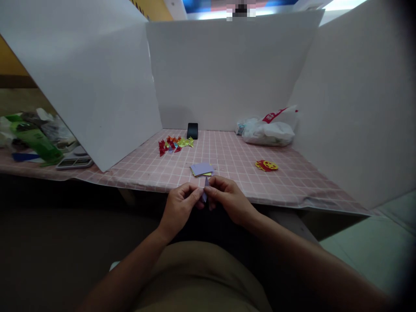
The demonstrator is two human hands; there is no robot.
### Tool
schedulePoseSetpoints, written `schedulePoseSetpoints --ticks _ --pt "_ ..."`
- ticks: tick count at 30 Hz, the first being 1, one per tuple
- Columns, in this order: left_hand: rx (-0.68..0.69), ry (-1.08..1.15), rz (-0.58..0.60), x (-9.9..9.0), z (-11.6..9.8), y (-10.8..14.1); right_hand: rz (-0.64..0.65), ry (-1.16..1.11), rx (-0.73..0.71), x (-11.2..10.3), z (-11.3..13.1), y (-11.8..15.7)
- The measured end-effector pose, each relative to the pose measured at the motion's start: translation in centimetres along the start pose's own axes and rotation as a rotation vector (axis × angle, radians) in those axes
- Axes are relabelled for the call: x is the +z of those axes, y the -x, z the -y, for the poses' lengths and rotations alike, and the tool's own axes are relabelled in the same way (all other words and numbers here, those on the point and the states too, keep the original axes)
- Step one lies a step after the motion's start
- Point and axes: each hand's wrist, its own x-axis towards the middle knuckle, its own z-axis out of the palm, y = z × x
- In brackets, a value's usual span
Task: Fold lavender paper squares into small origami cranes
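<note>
Between my two hands, just off the table's front edge, is a small folded piece of purple paper (206, 190), standing narrow and upright. My left hand (183, 203) pinches it from the left with thumb and fingers. From the other side my right hand (229, 197) grips it the same way, its fingertips partly hidden behind the paper. Just beyond the hands lies a stack of paper sheets (202, 169), purple on top with yellow showing beneath. Farther back on the left sits a pile of small folded paper pieces (173, 144) in red, orange, yellow and blue.
Red and yellow cut-out shapes (267, 165) lie to the right on the checked pink tablecloth (227, 151). A black phone (193, 131) and a white plastic bag (269, 132) are at the back. White panels (234, 69) enclose three sides. A scale (75, 162) stands outside, left.
</note>
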Motion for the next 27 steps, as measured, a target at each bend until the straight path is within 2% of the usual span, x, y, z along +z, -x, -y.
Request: schedulePoseSetpoints --ticks 5,13,17,23,27 --pt "-0.069 0.258 0.099 0.5 0.2 0.0 -0.048 -0.217 0.076 0.0 -0.3 -0.1" --pt "-0.101 0.335 0.119 0.5 0.6 0.1 -0.099 -0.26 0.067 0.2 -0.6 -0.2" --pt "-0.08 0.315 0.074 0.7 0.9 0.2 -0.132 -0.229 0.057 0.4 -0.9 -0.2" --pt "0.083 0.188 -0.042 0.8 1.0 0.4 -0.143 -0.194 0.013 0.6 -1.2 -0.1" --pt "0.122 0.085 -0.043 0.7 1.1 0.6 -0.148 -0.191 -0.02 0.7 -1.3 0.0"
